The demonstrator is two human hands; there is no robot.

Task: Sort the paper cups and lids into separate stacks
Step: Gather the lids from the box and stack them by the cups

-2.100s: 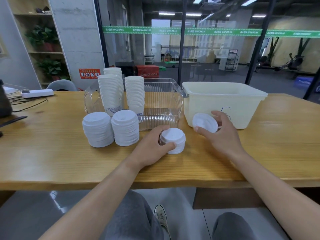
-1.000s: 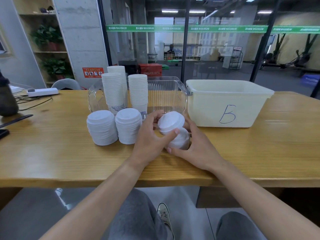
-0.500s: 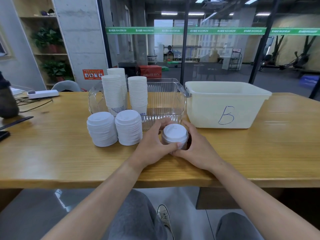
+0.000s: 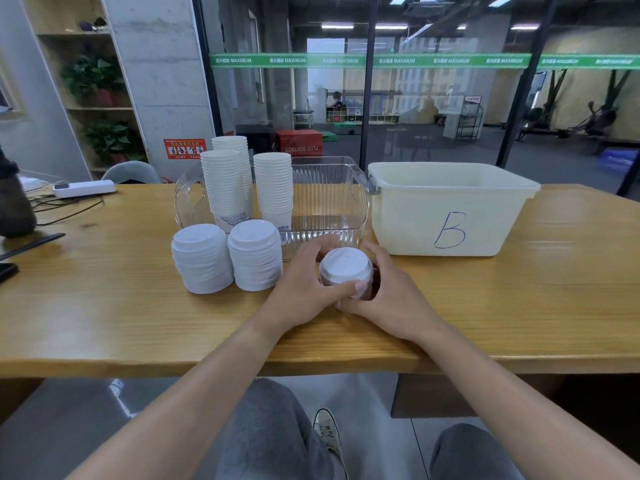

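Short lid stack [image 4: 345, 266] sits on the wooden table [image 4: 104, 306], dead centre near the front edge. Left hand [image 4: 304, 289] wraps it from 9 o'clock, right hand [image 4: 391, 292] from 3 o'clock, fingers of both curled round it. Two taller lid stacks [image 4: 228, 258] at its 9 o'clock, cup stacks [image 4: 246, 181] at 11 o'clock, clear bin [image 4: 329, 202] at 12, bin marked B [image 4: 450, 209] at 2.
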